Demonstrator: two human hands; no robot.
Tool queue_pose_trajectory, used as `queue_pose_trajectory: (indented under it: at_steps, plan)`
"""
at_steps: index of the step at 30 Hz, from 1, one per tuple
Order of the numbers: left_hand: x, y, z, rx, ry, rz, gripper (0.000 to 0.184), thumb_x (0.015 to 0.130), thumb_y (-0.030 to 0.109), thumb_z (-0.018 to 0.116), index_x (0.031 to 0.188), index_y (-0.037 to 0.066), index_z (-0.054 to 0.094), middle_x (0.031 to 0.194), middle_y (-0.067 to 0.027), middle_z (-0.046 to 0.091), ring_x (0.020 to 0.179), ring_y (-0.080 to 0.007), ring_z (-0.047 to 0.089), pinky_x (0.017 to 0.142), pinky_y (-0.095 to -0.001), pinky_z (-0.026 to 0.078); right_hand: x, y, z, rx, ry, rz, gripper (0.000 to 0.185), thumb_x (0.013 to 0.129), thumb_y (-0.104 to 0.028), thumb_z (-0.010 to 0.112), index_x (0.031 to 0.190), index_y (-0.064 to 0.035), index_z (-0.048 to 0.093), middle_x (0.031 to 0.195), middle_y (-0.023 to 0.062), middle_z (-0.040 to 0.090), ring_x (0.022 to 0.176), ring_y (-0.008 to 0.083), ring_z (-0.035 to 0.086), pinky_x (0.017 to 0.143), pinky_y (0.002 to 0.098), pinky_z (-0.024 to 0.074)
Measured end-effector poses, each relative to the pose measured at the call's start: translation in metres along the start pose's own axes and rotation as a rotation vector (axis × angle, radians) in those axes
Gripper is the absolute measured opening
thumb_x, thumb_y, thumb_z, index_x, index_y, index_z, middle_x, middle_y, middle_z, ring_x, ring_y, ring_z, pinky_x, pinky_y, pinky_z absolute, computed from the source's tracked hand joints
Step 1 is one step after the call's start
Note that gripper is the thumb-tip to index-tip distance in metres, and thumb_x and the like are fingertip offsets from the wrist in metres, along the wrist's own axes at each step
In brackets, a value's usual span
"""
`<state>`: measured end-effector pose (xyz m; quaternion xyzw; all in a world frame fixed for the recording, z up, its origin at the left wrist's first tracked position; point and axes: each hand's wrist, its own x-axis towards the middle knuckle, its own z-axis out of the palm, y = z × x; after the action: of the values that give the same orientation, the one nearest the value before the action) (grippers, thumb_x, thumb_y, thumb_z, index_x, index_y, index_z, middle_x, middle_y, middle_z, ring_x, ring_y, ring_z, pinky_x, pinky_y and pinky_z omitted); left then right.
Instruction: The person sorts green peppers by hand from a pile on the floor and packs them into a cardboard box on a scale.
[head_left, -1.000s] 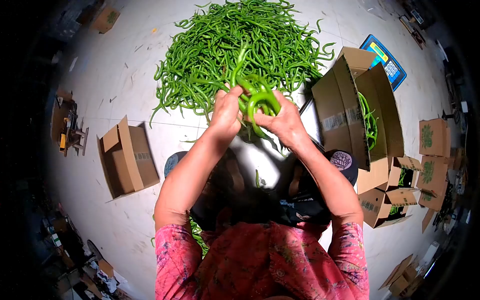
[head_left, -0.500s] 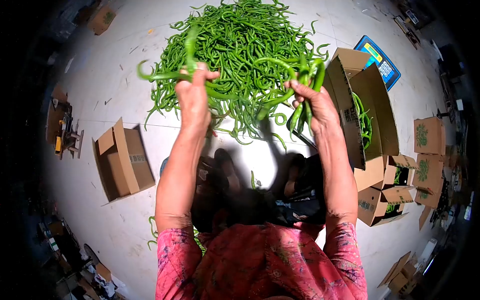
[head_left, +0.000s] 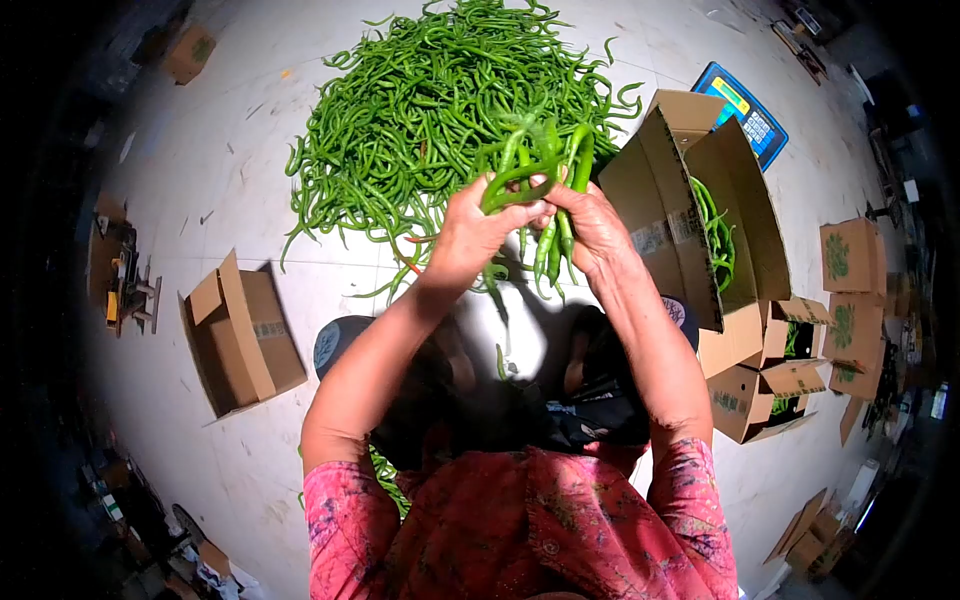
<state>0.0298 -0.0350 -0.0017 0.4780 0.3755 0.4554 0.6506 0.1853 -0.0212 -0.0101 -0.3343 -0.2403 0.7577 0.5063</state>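
Left hand (head_left: 468, 232), fingers curled about green peppers (head_left: 508, 196); right hand (head_left: 597, 228), thumb and fingers pinching a drooping bunch (head_left: 583, 165); both, apart a moment ago, now meet before the pepper pile (head_left: 420, 120), seemingly bringing peppers and bunch together.

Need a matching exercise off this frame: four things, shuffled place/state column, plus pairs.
Things
1. blue rectangular keypad unit
2. big heap of long curved green peppers
3. bare right hand
4. pink patterned fabric shirt

Place or state
A. gripping several green peppers
B. worn, bottom of the picture
C. just beyond the tall brown cardboard box
D. spread on the pale floor, straight ahead

Pairs: 1-C, 2-D, 3-A, 4-B
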Motion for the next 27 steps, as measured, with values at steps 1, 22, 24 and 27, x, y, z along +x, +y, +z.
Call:
queue_pose_trajectory:
  at_steps: [1, 22, 24, 27]
  plan:
    - [-0.001, 0.004, 0.001, 0.023, 0.044, -0.020, 0.031, 0.085, 0.014, 0.067, 0.112, 0.001, 0.059, 0.088, -0.0031, 0.066, 0.079, -0.0104, 0.062, 0.073, -0.0233, 0.048, 0.001, -0.002, -0.004, -0.009, -0.010, 0.000, 0.017, 0.085, -0.009, 0.067, 0.100, -0.0031, 0.060, 0.087, 0.0050, 0.064, 0.069, 0.0111, 0.058, 0.054, 0.0213, 0.0455]
    - [-0.010, 0.041, -0.066, -0.697, -0.040, 0.066, 0.026, 0.096, 0.014, 0.051, 0.117, -0.001, 0.050, 0.095, -0.0073, 0.054, 0.087, -0.0164, 0.050, 0.066, -0.0232, 0.046, -0.025, -0.055, -0.004, 0.168, -0.368, -0.144, 0.044, 0.085, -0.012, 0.068, 0.121, 0.0044, 0.048, 0.086, 0.0078, 0.059, 0.084, 0.0210, 0.058, 0.081, 0.0329, 0.0491]
    - [-0.008, 0.041, -0.062, -0.649, 0.002, 0.073, 0.028, 0.096, 0.014, 0.053, 0.118, -0.002, 0.050, 0.094, -0.0073, 0.056, 0.085, -0.0156, 0.052, 0.062, -0.0211, 0.045, -0.029, -0.065, 0.001, 0.092, -0.328, -0.181, 0.044, 0.087, -0.012, 0.066, 0.122, 0.0056, 0.048, 0.085, 0.0065, 0.058, 0.083, 0.0175, 0.059, 0.079, 0.0290, 0.0492]
    - [-0.006, 0.038, -0.059, -0.611, 0.039, 0.045, 0.029, 0.095, 0.013, 0.053, 0.119, -0.003, 0.049, 0.093, -0.0077, 0.057, 0.084, -0.0151, 0.054, 0.059, -0.0191, 0.044, -0.039, -0.102, -0.004, -0.063, -0.143, -0.310, 0.040, 0.088, -0.015, 0.065, 0.121, 0.0038, 0.050, 0.085, 0.0048, 0.059, 0.073, 0.0123, 0.060, 0.071, 0.0260, 0.0521]
